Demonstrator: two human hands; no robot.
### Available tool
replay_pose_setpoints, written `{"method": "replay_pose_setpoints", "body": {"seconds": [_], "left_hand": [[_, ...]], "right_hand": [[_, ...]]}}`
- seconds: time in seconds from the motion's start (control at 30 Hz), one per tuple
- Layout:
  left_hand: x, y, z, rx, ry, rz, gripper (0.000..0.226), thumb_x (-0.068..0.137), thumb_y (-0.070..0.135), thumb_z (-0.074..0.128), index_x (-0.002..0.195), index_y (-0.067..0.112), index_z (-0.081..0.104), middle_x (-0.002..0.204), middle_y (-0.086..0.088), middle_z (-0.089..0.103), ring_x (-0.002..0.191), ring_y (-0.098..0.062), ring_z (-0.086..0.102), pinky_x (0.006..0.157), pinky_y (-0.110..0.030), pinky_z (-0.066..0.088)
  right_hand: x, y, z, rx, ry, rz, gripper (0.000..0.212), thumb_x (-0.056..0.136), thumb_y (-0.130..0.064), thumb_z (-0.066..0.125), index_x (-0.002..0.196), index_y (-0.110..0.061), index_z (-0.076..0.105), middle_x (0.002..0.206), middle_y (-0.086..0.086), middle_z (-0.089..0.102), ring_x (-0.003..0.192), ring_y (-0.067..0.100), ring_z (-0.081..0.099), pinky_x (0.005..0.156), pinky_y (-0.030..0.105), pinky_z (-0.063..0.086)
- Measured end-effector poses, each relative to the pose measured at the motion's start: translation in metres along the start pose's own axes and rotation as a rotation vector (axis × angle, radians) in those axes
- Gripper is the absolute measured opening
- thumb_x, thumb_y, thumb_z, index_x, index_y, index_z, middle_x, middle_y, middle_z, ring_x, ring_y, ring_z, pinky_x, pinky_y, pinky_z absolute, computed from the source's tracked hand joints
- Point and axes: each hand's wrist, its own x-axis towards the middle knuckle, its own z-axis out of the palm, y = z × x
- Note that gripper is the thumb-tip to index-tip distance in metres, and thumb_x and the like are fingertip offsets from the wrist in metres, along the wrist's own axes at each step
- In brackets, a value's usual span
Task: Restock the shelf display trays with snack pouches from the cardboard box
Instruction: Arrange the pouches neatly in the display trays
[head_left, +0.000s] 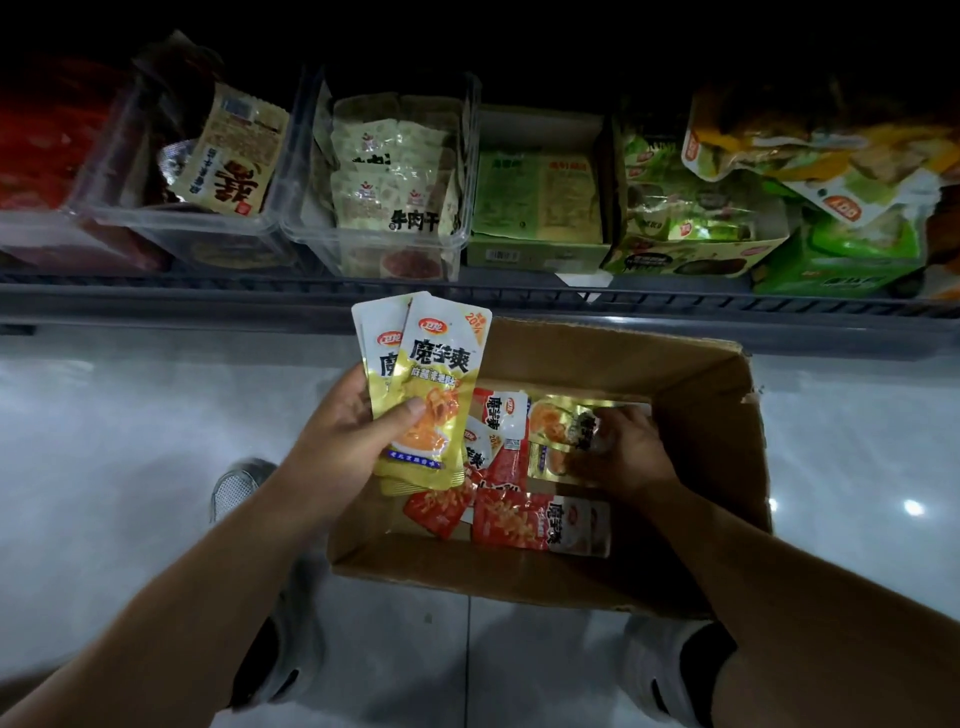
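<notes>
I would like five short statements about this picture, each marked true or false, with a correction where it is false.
1. The left hand holds yellow pouches. True.
2. Red pouches lie in the cardboard box. True.
3. The right hand is outside the cardboard box. False: it is down in the box, gripping a gold pouch.
4. The cardboard box stands inside a tray. False: it sits lower, in front of the shelf.
5. The clear tray in the middle is empty. False: it holds pale pouches.
</notes>
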Motion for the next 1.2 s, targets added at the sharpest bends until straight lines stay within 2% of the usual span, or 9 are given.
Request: {"method": "replay_pose_setpoints", "body": {"seconds": [0.13,0.37,0.5,0.7,0.8,0.97,1.07,1.13,1.2], "left_hand": [[0.002,0.000,-0.001,-0.005,-0.020,0.011,0.033,0.096,0.004,0.061,0.124,0.021,0.062,0.110,0.000,0.078,0.097,-0.019,0.076,0.072,-0.027,0.062],[0.002,0.001,0.002,0.011,-0.035,0.036,0.033,0.097,-0.001,0.059,0.120,0.022,0.062,0.106,0.004,0.079,0.095,-0.015,0.076,0.072,-0.024,0.060],[0.001,0.000,0.005,0.020,0.003,0.023,0.034,0.097,0.001,0.062,0.118,0.028,0.061,0.102,0.012,0.079,0.092,-0.008,0.076,0.072,-0.021,0.059],[-0.004,0.003,0.007,-0.005,0.031,-0.011,0.032,0.098,0.007,0.065,0.119,0.030,0.062,0.108,0.009,0.078,0.098,-0.012,0.076,0.081,-0.032,0.061],[-0.008,0.005,0.009,0.010,0.034,0.009,0.030,0.097,0.006,0.066,0.118,0.027,0.062,0.104,0.011,0.079,0.095,-0.010,0.076,0.077,-0.026,0.061],[-0.019,0.008,0.015,0.059,-0.048,-0.005,0.038,0.096,0.010,0.068,0.131,0.023,0.059,0.117,0.005,0.076,0.108,-0.017,0.073,0.092,-0.039,0.058],[-0.025,0.010,0.017,0.020,-0.144,-0.046,0.041,0.094,0.017,0.070,0.133,0.025,0.058,0.120,0.002,0.076,0.110,-0.020,0.073,0.096,-0.047,0.056],[-0.027,0.013,0.019,-0.016,-0.181,-0.059,0.044,0.090,0.019,0.071,0.131,0.025,0.059,0.121,0.001,0.075,0.112,-0.022,0.072,0.099,-0.049,0.055],[-0.027,0.014,0.020,-0.028,-0.199,-0.051,0.049,0.084,0.020,0.072,0.132,0.023,0.058,0.121,0.001,0.075,0.114,-0.020,0.071,0.103,-0.048,0.053]], "right_hand": [[0.012,0.003,0.000,-0.113,0.056,0.018,0.071,0.070,-0.032,0.088,0.130,-0.013,0.056,0.138,0.012,0.048,0.130,0.032,0.036,0.109,0.038,0.033],[0.013,0.007,-0.004,-0.119,0.019,0.059,0.025,0.091,-0.010,0.066,0.116,-0.008,0.070,0.119,0.015,0.069,0.110,0.030,0.064,0.089,0.029,0.047],[0.000,-0.009,-0.020,0.203,0.113,0.059,0.006,0.099,-0.020,0.057,0.095,-0.018,0.061,0.095,0.005,0.068,0.087,0.024,0.066,0.072,0.038,0.056],[-0.037,-0.068,-0.083,0.166,0.071,-0.206,0.006,0.102,-0.029,0.052,0.103,-0.029,0.058,0.096,-0.007,0.063,0.081,0.012,0.064,0.060,0.030,0.056],[-0.051,-0.102,-0.124,0.130,-0.133,-0.312,0.007,0.099,-0.027,0.059,0.097,-0.031,0.064,0.088,-0.002,0.066,0.072,0.016,0.066,0.055,0.028,0.056],[-0.072,-0.143,-0.149,0.228,-0.501,-0.336,0.009,0.097,-0.018,0.063,0.099,-0.022,0.071,0.094,0.005,0.067,0.071,0.012,0.068,0.054,0.032,0.058],[-0.073,-0.158,-0.143,0.241,-0.338,-0.412,0.007,0.095,-0.017,0.068,0.098,-0.022,0.073,0.079,-0.018,0.069,0.069,0.013,0.068,0.055,0.036,0.059],[-0.069,-0.162,-0.135,0.220,-0.199,-0.421,0.006,0.090,-0.021,0.075,0.094,-0.024,0.072,0.081,-0.010,0.073,0.073,0.020,0.071,0.060,0.043,0.060],[-0.067,-0.164,-0.128,0.219,-0.092,-0.410,0.013,0.085,-0.025,0.080,0.090,-0.021,0.068,0.077,-0.004,0.072,0.067,0.012,0.069,0.055,0.034,0.055]]}}
